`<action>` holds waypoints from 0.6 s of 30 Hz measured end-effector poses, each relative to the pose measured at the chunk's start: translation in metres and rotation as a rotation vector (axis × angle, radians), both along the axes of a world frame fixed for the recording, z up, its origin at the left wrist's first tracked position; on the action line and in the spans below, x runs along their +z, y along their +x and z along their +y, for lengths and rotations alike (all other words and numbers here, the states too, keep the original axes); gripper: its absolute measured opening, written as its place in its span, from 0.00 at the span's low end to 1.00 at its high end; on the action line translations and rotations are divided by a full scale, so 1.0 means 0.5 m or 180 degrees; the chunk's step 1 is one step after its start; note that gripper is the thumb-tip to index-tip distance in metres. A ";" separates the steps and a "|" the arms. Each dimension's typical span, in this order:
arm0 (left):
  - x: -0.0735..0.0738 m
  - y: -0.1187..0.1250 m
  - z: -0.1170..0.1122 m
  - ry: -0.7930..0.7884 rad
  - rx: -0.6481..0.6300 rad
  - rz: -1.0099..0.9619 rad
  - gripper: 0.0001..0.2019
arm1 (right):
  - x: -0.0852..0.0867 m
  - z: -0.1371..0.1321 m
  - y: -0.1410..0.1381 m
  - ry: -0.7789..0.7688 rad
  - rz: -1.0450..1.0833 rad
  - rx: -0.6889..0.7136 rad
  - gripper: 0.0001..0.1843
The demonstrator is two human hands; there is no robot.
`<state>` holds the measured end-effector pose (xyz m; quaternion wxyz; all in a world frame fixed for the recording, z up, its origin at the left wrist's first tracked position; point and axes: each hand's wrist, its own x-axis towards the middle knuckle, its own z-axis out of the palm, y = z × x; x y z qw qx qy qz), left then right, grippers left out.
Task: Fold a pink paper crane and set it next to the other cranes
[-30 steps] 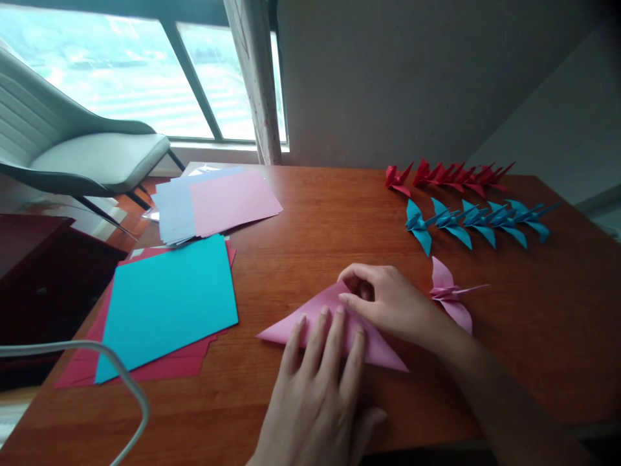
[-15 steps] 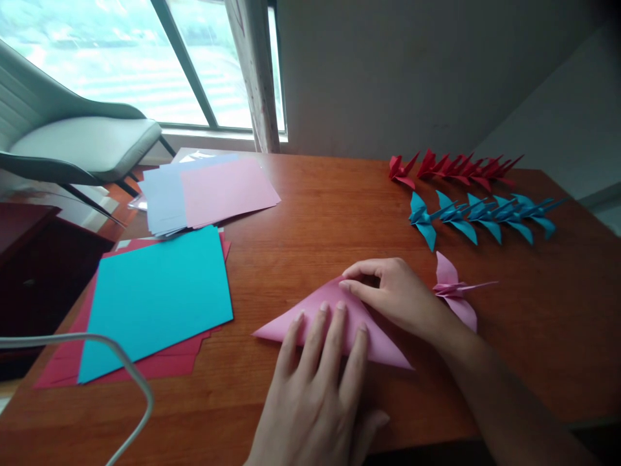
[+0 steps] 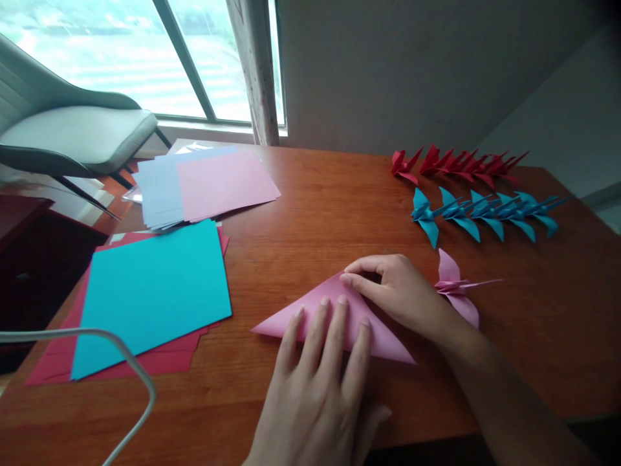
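Observation:
A sheet of pink paper, doubled over into a triangle, lies on the wooden table in front of me. My left hand rests on its lower middle with the fingers spread and flat. At the triangle's top corner, the thumb and forefinger of my right hand pinch the paper. Just beyond my right wrist sits a folded pink paper crane, partly covered by the forearm. The fold along the near edge is partly hidden under my left fingers.
Rows of blue paper cranes and red paper cranes stand at the back right. To the left lie blue sheets over red ones, with pale and pink sheets behind. A white cable arches at front left.
Both hands keep their places on the pink paper, with barely any motion. The whole view has shifted slightly.

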<state>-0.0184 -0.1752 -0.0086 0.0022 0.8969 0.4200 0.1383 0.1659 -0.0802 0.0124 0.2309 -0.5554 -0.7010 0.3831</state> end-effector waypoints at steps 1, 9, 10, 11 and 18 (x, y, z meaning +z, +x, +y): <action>0.001 0.001 0.001 -0.0006 0.0003 0.0005 0.36 | -0.001 0.000 0.000 0.0000 0.0005 0.0006 0.10; 0.002 0.006 -0.002 -0.0026 0.0012 0.0095 0.35 | -0.001 -0.002 -0.002 0.0052 -0.0017 -0.0004 0.09; 0.001 0.006 -0.003 -0.0032 0.0027 0.0105 0.35 | 0.000 -0.002 -0.004 0.0065 -0.0047 -0.0006 0.09; 0.001 0.007 -0.003 -0.0031 0.0045 0.0113 0.35 | 0.001 -0.002 -0.005 0.0088 -0.0076 -0.0012 0.08; 0.001 0.011 -0.007 -0.0096 0.0123 0.0128 0.35 | -0.001 -0.002 -0.008 0.0258 -0.0206 -0.0134 0.06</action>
